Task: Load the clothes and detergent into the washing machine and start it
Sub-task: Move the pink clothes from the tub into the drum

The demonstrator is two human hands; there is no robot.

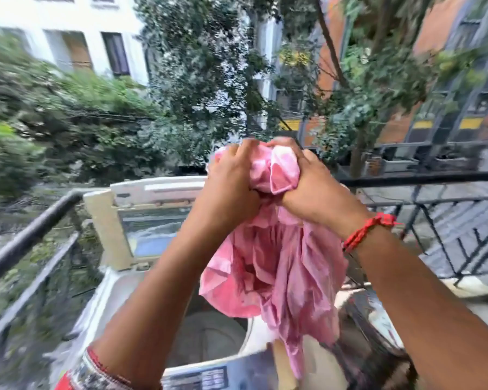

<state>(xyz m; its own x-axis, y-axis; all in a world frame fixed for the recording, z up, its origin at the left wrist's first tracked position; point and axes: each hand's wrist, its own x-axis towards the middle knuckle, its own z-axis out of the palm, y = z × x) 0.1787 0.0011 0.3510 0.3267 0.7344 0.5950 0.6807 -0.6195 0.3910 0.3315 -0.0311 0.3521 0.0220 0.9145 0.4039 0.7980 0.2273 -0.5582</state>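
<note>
A pink garment (276, 266) hangs bunched in the air above the open top-loading washing machine (116, 291). My left hand (231, 178) and my right hand (310, 190) both grip its upper part, close together. The cloth's lower end dangles over the drum opening (209, 336), which looks grey inside. The machine's lid (141, 218) stands raised behind the opening. A control panel (203, 378) shows at the near edge. No detergent is visible.
The machine stands on a balcony with black metal railings on the left (31, 235) and right (445, 220). Trees and buildings fill the background. A dark heap of cloth (378, 342) lies on the machine's right side.
</note>
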